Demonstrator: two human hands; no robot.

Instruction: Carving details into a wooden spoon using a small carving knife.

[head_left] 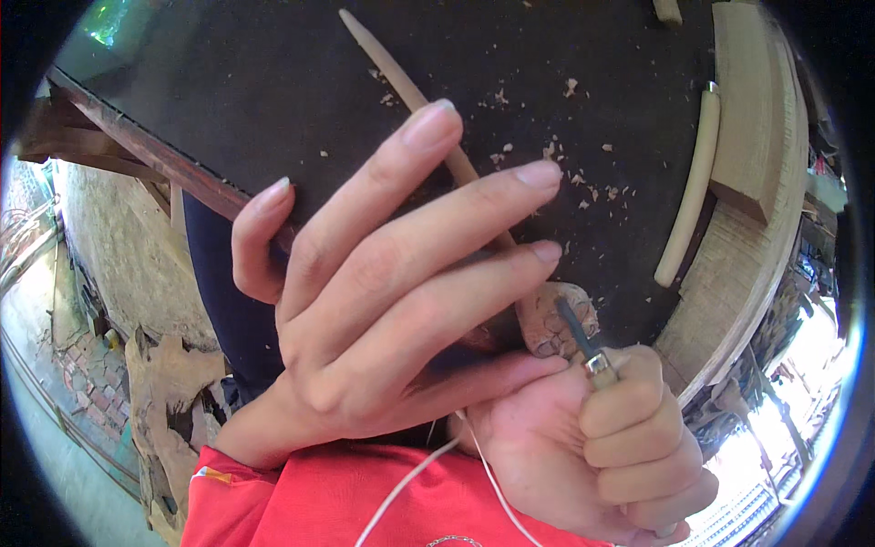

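In the head view, a pale-brown, long-tapered wooden piece [538,319] sits over the dark flat bench [629,109]. At its blunt end, our right grip [638,438] closes around a slim dark-bladed carving tool with a metal collar [596,365]. Across its shaft, our left grip [355,301] spreads its fingers; we cannot tell whether it clamps. We should take shallow cuts, thumb clear.

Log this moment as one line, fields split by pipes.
left hand: fingers spread over wooden stick | right hand: closed on carving tool, blade over stick's thick end | dark table: wood shavings
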